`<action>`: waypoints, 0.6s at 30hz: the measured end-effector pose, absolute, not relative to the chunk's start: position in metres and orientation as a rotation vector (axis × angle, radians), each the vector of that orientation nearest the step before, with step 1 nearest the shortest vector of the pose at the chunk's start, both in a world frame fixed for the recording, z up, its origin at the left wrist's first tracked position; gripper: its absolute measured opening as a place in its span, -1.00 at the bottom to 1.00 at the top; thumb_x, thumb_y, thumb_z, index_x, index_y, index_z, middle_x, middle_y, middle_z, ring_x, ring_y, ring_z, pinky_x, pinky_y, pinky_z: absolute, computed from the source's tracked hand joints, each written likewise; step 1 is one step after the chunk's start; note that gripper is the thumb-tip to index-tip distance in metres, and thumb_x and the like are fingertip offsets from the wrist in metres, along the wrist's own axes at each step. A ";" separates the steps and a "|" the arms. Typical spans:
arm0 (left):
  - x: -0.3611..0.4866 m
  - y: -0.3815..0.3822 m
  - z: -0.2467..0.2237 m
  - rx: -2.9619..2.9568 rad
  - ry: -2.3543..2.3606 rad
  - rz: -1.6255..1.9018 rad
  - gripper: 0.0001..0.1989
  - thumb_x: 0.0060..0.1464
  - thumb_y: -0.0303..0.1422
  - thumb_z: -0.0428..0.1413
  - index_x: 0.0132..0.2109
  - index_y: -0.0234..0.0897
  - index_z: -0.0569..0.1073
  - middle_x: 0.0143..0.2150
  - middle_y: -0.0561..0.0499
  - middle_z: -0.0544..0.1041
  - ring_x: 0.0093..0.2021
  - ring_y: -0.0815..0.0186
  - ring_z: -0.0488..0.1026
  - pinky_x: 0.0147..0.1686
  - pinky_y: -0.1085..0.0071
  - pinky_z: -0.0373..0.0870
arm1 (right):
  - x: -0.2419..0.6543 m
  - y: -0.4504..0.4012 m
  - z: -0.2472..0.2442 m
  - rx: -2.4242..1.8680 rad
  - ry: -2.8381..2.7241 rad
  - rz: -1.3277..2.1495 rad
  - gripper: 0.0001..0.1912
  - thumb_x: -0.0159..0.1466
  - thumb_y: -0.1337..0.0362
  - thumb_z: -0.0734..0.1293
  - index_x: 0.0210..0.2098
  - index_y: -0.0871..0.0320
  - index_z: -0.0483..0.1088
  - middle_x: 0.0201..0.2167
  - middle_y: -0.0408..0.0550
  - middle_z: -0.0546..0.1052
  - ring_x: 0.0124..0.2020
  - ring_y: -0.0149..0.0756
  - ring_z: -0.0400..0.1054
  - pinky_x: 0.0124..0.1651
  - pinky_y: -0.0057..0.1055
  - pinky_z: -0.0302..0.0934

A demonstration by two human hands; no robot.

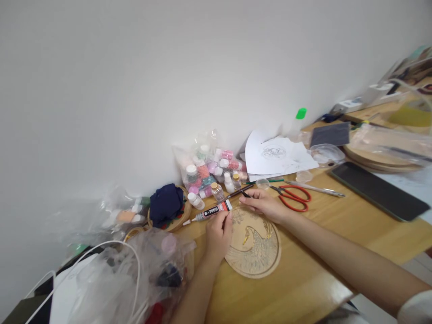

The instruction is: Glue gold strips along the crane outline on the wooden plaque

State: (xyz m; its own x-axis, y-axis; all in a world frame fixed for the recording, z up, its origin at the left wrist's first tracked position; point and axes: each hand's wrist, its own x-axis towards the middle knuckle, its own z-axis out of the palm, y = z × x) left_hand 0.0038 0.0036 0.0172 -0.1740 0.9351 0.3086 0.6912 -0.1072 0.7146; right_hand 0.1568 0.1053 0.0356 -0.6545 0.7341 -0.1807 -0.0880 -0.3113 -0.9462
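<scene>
A round carved wooden plaque (254,258) with a bird design and gold patches lies on the table. At its left rim is my left hand (218,236), fingers curled in and closed against the edge. Over the upper part of the plaque, my right hand (265,205) pinches a slim black tool that looks like tweezers (245,194); its tip is too small to make out. Just beyond my left hand lies a B-7000 glue tube (213,210), its nozzle pointing left. Small corked glass jars (218,191) stand behind the tube.
Red-handled scissors (297,198) and a silver pen (326,191) lie right of my right hand, before a phone (378,191). Bags of small bottles (205,168) and drawn paper sheets (276,157) sit against the wall. Plastic bags (114,279) and a white cable crowd the left.
</scene>
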 end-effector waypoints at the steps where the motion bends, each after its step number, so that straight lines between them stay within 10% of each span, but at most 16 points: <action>1: 0.004 0.004 0.017 1.797 1.869 1.160 -0.73 0.23 -0.33 -0.10 -0.44 -0.25 0.31 -0.58 0.11 0.34 -0.49 0.37 0.32 -0.41 0.46 0.15 | 0.157 0.105 0.036 -0.843 -1.394 2.011 -0.53 0.02 -0.04 0.43 -0.59 0.18 0.20 -0.76 -0.35 0.16 -0.74 -0.63 -0.13 -0.64 -0.47 -0.37; 18: 0.003 0.003 0.015 1.791 1.856 1.134 -0.69 0.24 -0.32 -0.14 -0.49 -0.23 0.22 -0.60 0.11 0.31 -0.50 0.37 0.30 -0.42 0.46 0.13 | 0.156 0.105 0.034 -0.859 -1.357 2.010 -0.54 0.00 -0.03 0.43 -0.61 0.18 0.20 -0.77 -0.33 0.18 -0.75 -0.63 -0.11 -0.66 -0.47 -0.37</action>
